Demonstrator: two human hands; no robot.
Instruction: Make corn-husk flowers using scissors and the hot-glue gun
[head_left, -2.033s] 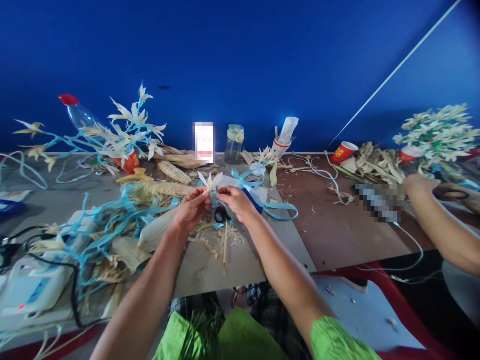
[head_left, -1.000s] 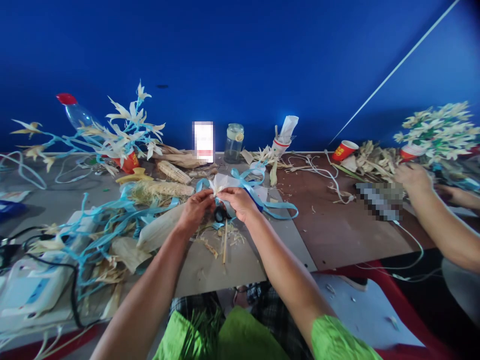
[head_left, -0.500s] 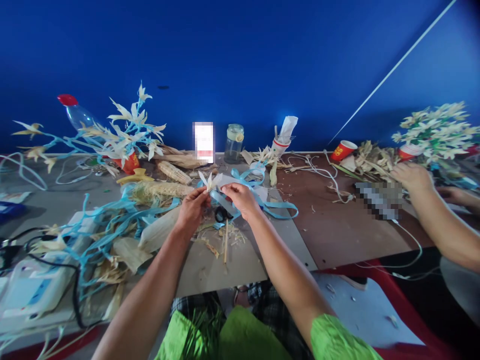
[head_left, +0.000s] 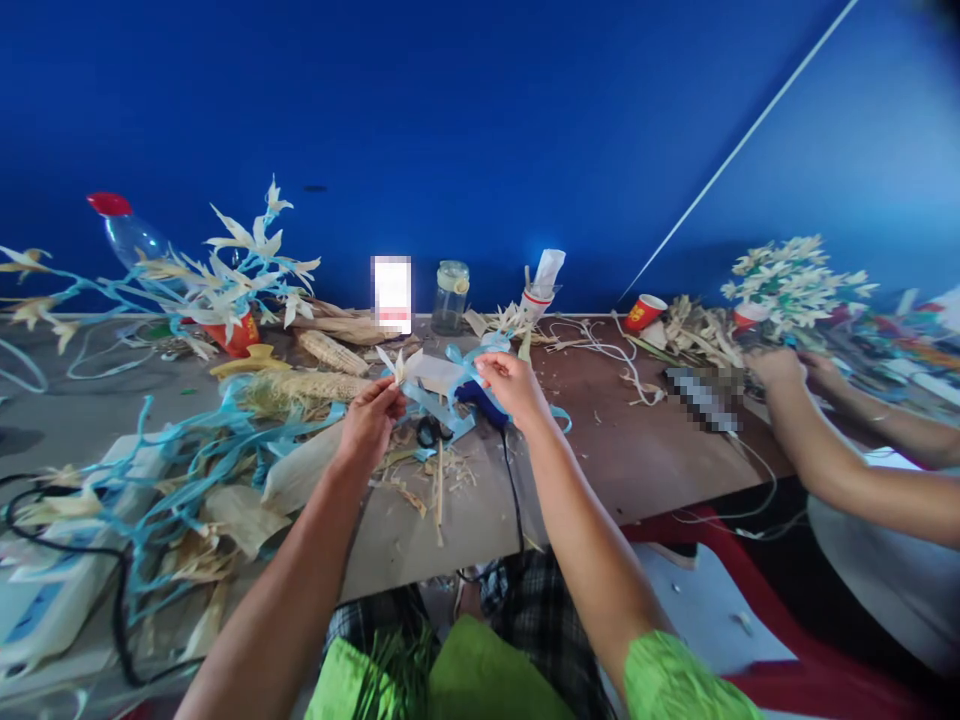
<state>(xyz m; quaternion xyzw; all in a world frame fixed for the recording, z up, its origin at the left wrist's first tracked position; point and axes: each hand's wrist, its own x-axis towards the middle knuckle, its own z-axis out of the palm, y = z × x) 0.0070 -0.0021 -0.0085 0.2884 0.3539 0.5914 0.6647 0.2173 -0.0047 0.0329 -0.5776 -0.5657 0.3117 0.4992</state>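
My left hand (head_left: 373, 418) pinches the base of a pale corn-husk flower (head_left: 399, 366), its pointed petals upward. A light blue ribbon (head_left: 429, 402) trails down to the right from beside those fingers. To the right, my right hand (head_left: 511, 385) is raised with thumb and fingertips pressed together, beside more blue ribbon; what it pinches is too small to make out. Below it lies a dark blue tool (head_left: 480, 400) with a black cord, partly hidden by the hand. Black-handled scissors (head_left: 432, 432) and a thin stick (head_left: 439, 495) lie beneath my hands.
Corn cobs (head_left: 334, 352), husks and blue-wrapped stems (head_left: 202, 450) crowd the left. Husk flowers (head_left: 247, 250) stand in a red cup (head_left: 234, 335). A jar (head_left: 450, 298) stands by the wall. A co-worker's hands (head_left: 776, 368) are at the right, near a red cup (head_left: 645, 313).
My hands have moved apart, the right one away from the flower. The dark blue tool and its cord now show beside my right hand. The view has turned slightly right.
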